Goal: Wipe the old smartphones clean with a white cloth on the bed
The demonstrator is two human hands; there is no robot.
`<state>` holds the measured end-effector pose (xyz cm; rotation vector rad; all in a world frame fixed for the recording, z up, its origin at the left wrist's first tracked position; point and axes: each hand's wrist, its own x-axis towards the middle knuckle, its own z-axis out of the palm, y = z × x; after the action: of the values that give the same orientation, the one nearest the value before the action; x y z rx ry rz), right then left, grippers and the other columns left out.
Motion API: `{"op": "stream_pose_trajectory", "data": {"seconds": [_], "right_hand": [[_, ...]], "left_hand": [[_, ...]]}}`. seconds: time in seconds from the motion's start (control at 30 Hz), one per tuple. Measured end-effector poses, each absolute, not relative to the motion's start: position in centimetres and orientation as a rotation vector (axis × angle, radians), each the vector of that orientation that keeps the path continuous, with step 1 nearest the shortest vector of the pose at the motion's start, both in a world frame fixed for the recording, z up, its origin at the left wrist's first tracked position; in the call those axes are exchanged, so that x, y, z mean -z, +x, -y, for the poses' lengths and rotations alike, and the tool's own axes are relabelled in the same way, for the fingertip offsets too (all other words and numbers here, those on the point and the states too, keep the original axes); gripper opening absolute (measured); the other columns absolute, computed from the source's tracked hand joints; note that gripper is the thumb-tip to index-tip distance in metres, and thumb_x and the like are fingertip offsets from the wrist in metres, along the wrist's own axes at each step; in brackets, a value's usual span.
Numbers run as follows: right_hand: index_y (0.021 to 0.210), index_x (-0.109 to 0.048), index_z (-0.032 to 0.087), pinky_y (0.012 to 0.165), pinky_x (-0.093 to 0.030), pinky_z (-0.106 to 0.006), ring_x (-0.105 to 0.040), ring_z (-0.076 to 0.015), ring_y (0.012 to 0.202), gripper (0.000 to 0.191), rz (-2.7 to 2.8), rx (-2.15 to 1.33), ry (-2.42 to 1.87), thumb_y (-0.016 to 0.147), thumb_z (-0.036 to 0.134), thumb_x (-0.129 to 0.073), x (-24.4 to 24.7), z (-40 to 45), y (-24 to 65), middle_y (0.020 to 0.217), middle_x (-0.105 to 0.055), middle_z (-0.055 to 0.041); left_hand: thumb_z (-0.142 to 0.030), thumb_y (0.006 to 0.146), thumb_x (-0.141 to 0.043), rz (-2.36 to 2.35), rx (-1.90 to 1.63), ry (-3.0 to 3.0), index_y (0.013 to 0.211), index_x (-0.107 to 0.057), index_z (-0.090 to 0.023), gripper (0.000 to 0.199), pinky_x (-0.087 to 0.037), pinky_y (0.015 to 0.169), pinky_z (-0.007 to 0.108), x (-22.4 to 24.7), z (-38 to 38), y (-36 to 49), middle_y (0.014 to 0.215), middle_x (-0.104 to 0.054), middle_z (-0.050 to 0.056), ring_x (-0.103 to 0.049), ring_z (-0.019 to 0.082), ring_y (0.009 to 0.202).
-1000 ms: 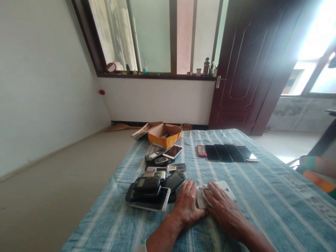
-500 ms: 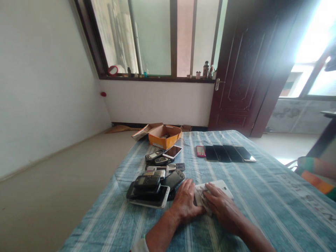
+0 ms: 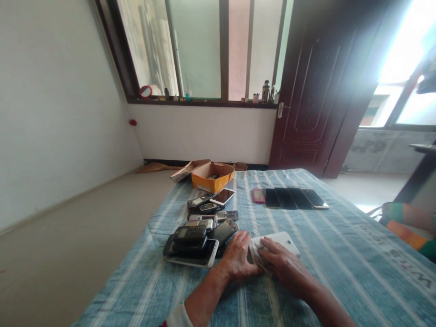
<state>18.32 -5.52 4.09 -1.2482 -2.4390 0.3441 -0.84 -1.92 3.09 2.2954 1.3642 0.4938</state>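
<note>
A white smartphone (image 3: 286, 239) lies flat on the striped blue tablecloth (image 3: 327, 281), its face to the table or up, I cannot tell. My left hand (image 3: 238, 255) steadies its left end, thumb along the near edge and fingers at the far corner. Over the phone's left part, my right hand (image 3: 282, 262) presses a crumpled white wipe (image 3: 255, 252) against the surface, fingers together. Most of the wipe is hidden beneath that hand. Just left of my left hand is a heap of old phones, with a black keypad phone (image 3: 190, 232) on top of a white-edged smartphone (image 3: 211, 258).
An orange cardboard box (image 3: 213, 184), its lid open, stands at the far end. Nearer lies a white phone (image 3: 223, 196) on other handsets. To the right, a pink phone (image 3: 259, 195) begins a row of dark smartphones (image 3: 291, 199). A door (image 3: 313, 91) stands beyond the table.
My right hand has shifted slightly left and toward me over the phone, still pressing the wipe. My left hand keeps its place on the phone. The whole view has moved slightly.
</note>
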Motion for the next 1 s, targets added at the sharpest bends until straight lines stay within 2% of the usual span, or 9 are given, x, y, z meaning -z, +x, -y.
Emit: {"op": "stream_pose_trajectory", "data": {"seconds": [0.13,0.27,0.47,0.73,1.0], "right_hand": [[0.116,-0.061,0.022,0.106,-0.036,-0.037,-0.043,-0.0234,0.128,0.032,2.458,-0.268,-1.175,0.089,0.015,-0.046,-3.9,5.6,17.2,0.135,-0.052,-0.009],[0.115,-0.062,0.021,0.108,-0.034,-0.035,-0.044,-0.022,0.127,0.031,2.452,-0.237,-1.127,0.089,0.015,-0.045,-3.9,5.6,16.2,0.133,-0.053,-0.0079],[0.115,-0.064,0.024,0.103,-0.038,-0.038,-0.045,-0.0252,0.127,0.036,2.439,-0.312,-1.252,0.084,0.013,-0.049,-3.7,4.9,18.9,0.137,-0.05,-0.0091],[0.123,-0.062,0.025,0.105,-0.036,-0.042,-0.045,-0.0269,0.127,0.048,2.332,-0.41,-1.461,0.077,0.015,-0.052,-2.1,3.2,25.6,0.14,-0.047,-0.0088],[0.124,-0.06,0.025,0.107,-0.034,-0.043,-0.039,-0.0274,0.132,0.05,2.376,-0.421,-1.457,0.076,0.013,-0.051,-2.0,3.7,23.7,0.144,-0.042,-0.0085]], "left_hand": [[-0.039,0.051,-0.078,-1.348,-0.486,2.321,0.129,-0.048,-0.013,0.088,-0.028,0.112,0.047,-2.9,1.7,-1.0,0.14,-0.043,0.019,-0.034,0.037,0.134],[-0.037,0.05,-0.077,-1.28,-0.545,2.359,0.129,-0.048,-0.018,0.086,-0.029,0.111,0.048,-2.6,1.3,-1.1,0.136,-0.049,0.015,-0.04,0.035,0.129],[-0.04,0.049,-0.079,-1.288,-0.491,2.321,0.13,-0.046,-0.015,0.091,-0.029,0.11,0.047,-2.8,1.4,-1.2,0.139,-0.044,0.017,-0.035,0.036,0.132],[-0.041,0.053,-0.08,-1.286,-0.534,2.349,0.113,-0.056,-0.017,0.069,-0.037,0.103,0.043,-3.6,1.8,-1.2,0.122,-0.056,0.012,-0.048,0.032,0.118],[-0.038,0.062,-0.078,-1.205,-0.574,2.384,0.103,-0.058,-0.014,0.051,-0.042,0.097,0.038,-3.6,1.5,-1.4,0.114,-0.059,0.011,-0.053,0.029,0.109]]}}
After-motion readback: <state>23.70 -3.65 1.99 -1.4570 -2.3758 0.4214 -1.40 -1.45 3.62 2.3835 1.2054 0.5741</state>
